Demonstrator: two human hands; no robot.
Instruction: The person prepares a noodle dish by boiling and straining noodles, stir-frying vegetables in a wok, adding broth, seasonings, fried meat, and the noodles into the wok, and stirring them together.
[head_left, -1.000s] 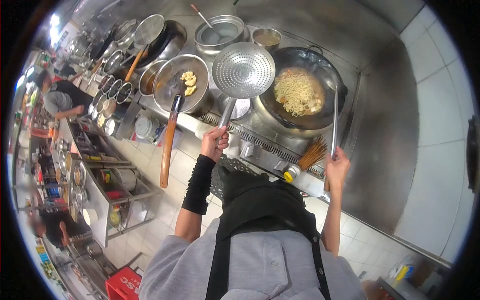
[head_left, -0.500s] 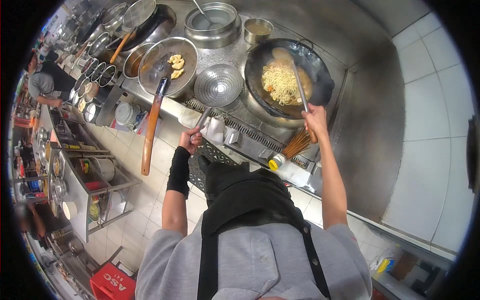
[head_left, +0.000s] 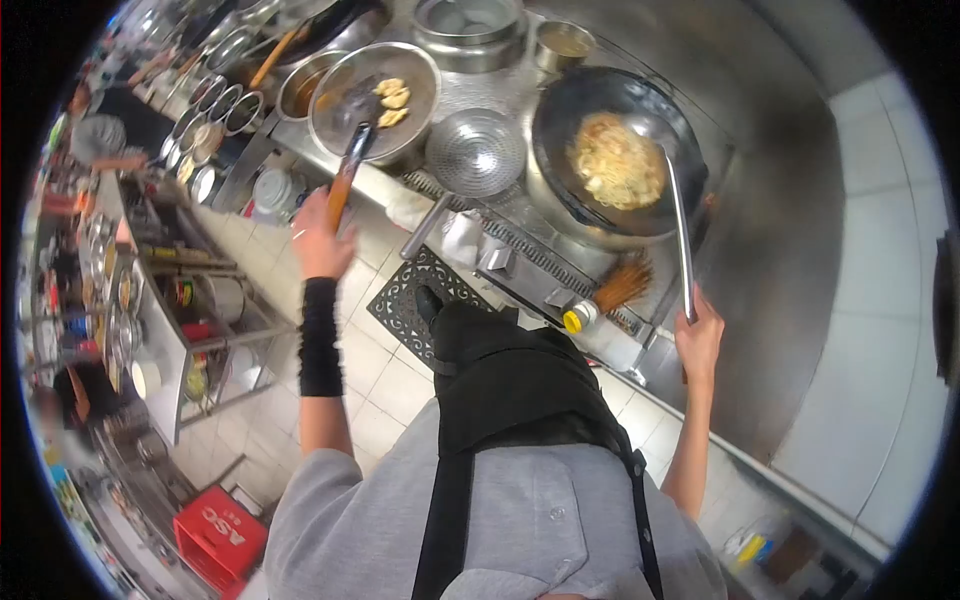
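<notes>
My left hand [head_left: 322, 242], slightly blurred, is closed around the wooden handle of a mesh strainer [head_left: 335, 88]. Yellowish pieces of food [head_left: 392, 100] lie in that strainer, which rests over a metal pot. Beside it the perforated skimmer [head_left: 475, 152] lies on the stove, its metal handle over the front edge and no hand on it. My right hand [head_left: 699, 332] grips the long handle of a ladle [head_left: 678, 215]. The ladle's head is inside the black wok [head_left: 692, 135], at the right of the noodles [head_left: 618, 165], and is partly blurred.
A bamboo brush [head_left: 623, 285] and a yellow-capped bottle [head_left: 579, 317] are at the stove's front edge. Behind are a large pot [head_left: 468, 50] and a small one [head_left: 562, 45]. At left stand a metal shelf table [head_left: 165, 350], a red crate [head_left: 218, 535] and other people.
My left hand has let go of the skimmer and moved left onto the strainer's wooden handle. My right hand has moved down and right, shifting the ladle to the wok's right side.
</notes>
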